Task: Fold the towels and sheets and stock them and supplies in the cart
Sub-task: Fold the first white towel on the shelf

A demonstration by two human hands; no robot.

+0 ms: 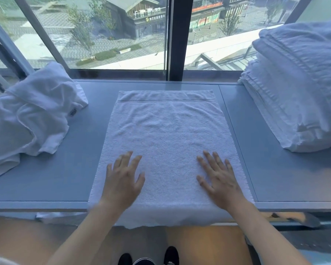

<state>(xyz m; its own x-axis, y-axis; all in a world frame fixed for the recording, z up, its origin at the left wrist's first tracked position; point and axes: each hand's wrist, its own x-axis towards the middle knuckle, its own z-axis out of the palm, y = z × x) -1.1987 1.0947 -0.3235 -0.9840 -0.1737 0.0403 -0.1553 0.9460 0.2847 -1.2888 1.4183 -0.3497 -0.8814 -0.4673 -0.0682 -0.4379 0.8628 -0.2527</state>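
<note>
Towel of white terry cloth [168, 142], rectangular, lies flat under both hands on the grey-blue ledge [237, 142], its near edge hanging over the front. The left hand [122, 180] and right hand [218, 180] rest on it with fingers spread, pinching nothing. Smoothing looks like the step in hand; folding next calls for gripping an edge. Beyond the left hand sits crumpled white linen [31, 119]; beyond the right, a stack of folded white towels [298, 92].

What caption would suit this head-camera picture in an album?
Both hands, left hand and right hand, press flat on a white towel spread on the window ledge.
</note>
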